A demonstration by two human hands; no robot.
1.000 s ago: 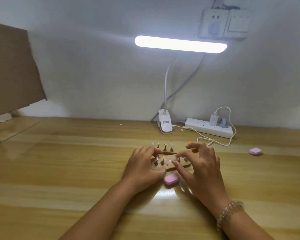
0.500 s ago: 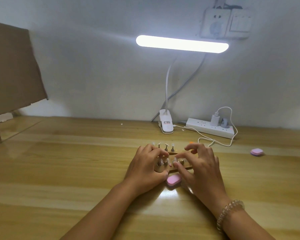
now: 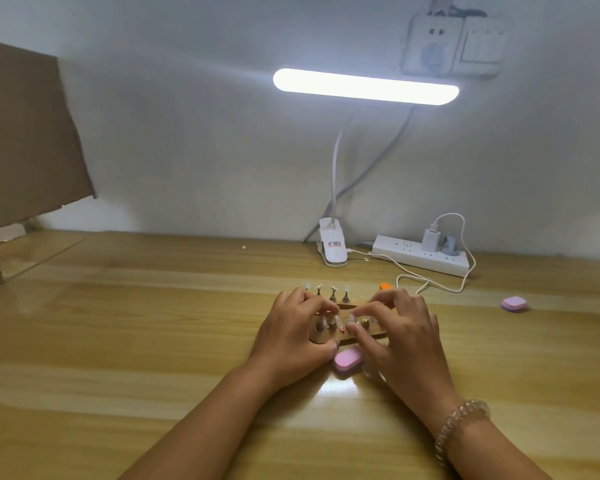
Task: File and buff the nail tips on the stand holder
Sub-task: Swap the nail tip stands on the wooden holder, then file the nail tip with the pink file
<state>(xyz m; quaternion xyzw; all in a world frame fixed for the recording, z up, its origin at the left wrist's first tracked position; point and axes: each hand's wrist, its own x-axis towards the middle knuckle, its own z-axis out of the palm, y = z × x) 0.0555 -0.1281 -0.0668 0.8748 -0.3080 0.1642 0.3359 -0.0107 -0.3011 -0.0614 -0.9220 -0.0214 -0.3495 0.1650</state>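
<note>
Both hands are down on the stand holder point(image 3: 347, 336) at the middle of the wooden table point(image 3: 153, 341), and no tool is in play. The left hand point(image 3: 291, 336) clamps the holder's left end, fingers curled over the top and thumb braced on the near side. The right hand point(image 3: 404, 336) comes in from the holder's right, thumb and forefinger closed on one nail tip point(image 3: 352, 318) in the near row. It's tiny from here, so it may be the peg under it that's pinched.

The pink buffer block point(image 3: 347, 360) lies flat on the table just in front of the holder, between the two wrists, with nobody holding it. So I read this as setting or adjusting a tip, not filing or buffing. The far row of nail tips point(image 3: 333, 291) stands upright on its pegs behind the left hand's fingers. Whether any are already shaped I can't tell, so most of the job looks to be ahead.

Around it, a small orange piece point(image 3: 384, 286) sits just behind the holder on the right. A second pink block point(image 3: 515, 303) lies well off to the holder's right. The clip lamp point(image 3: 332, 245) and power strip point(image 3: 423, 254) are behind it by the wall, with a white cable point(image 3: 430, 282) looping near the holder's back right. Cardboard point(image 3: 25, 133) stands far to the left. The only crowding is the hands themselves, covering the near row.
</note>
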